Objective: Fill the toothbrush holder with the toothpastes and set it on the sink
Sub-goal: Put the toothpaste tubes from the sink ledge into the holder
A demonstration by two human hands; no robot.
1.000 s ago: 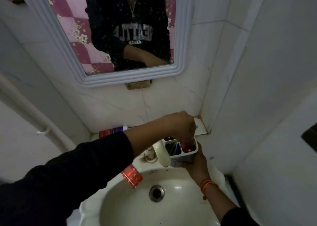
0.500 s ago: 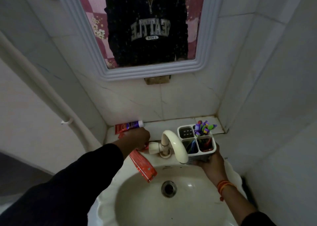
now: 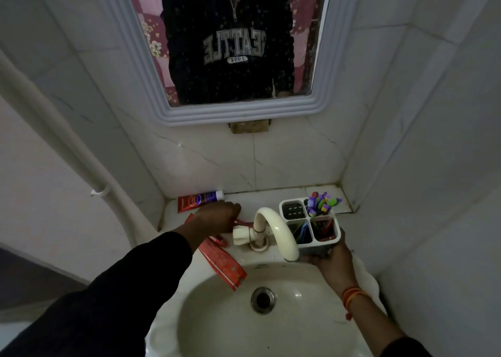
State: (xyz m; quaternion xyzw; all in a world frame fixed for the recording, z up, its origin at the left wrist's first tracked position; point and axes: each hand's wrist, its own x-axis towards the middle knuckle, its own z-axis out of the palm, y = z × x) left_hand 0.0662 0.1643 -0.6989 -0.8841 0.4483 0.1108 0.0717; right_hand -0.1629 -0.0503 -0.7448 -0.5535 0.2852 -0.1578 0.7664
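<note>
My right hand (image 3: 329, 264) grips the white toothbrush holder (image 3: 325, 244) from below, keeping it above the sink's back right rim. The holder has several compartments; colourful toothbrushes (image 3: 322, 203) stick out of the far right one, and red and blue items fill the near ones. My left hand (image 3: 217, 217) rests on the back ledge, fingers closed on a red toothpaste tube (image 3: 241, 222) beside the tap. Another red tube (image 3: 223, 264) lies on the sink rim under my wrist. A red and purple tube (image 3: 199, 199) lies against the wall.
A cream curved tap (image 3: 273, 229) stands between my hands, its spout partly in front of the holder. The white sink (image 3: 211, 327) with its drain (image 3: 263, 299) is below. A framed mirror (image 3: 233, 45) hangs on the tiled wall. A white pipe (image 3: 54, 140) runs down the left.
My left hand left the holder and moved left to the ledge, closing on a red tube by the tap. The holder stays in my right hand. The view tilted and shifted.
</note>
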